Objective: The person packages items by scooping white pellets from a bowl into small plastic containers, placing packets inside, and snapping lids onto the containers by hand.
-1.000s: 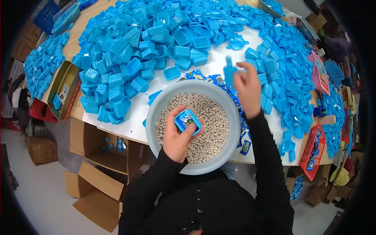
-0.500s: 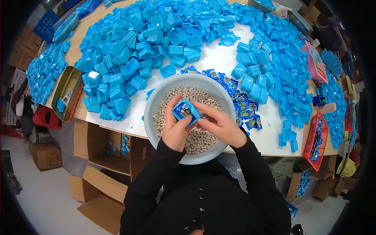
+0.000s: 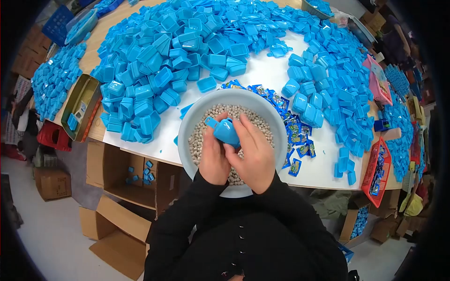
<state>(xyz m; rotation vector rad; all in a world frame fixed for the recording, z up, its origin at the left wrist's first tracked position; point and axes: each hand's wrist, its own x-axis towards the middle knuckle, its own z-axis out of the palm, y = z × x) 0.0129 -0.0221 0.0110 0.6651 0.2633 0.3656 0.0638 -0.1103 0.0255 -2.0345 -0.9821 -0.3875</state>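
Note:
Over the bowl, both my hands are closed around one small blue plastic box (image 3: 226,132). My left hand (image 3: 213,159) grips it from the left, and my right hand (image 3: 255,154) presses on it from the right with fingers and thumb. A tab with a hole sticks out at the box's upper left, and a smooth blue face is turned up; its inside is hidden. Beneath the hands stands a pale grey-blue bowl (image 3: 186,161) of round beige pellets (image 3: 262,127). Small printed blue packets (image 3: 295,133) lie just right of the bowl.
Blue open boxes (image 3: 154,70) are heaped behind and left, with flat blue lids (image 3: 253,30) at the back. More blue boxes (image 3: 307,110) lie right. A red basket (image 3: 376,173) of packets sits at the right edge, a metal tin (image 3: 82,107) at the left. Cardboard boxes (image 3: 122,173) stand below.
The box was open upward, showing a printed packet inside; now a smooth blue face covers that view. My right hand has turned more upright and moved closer to my left.

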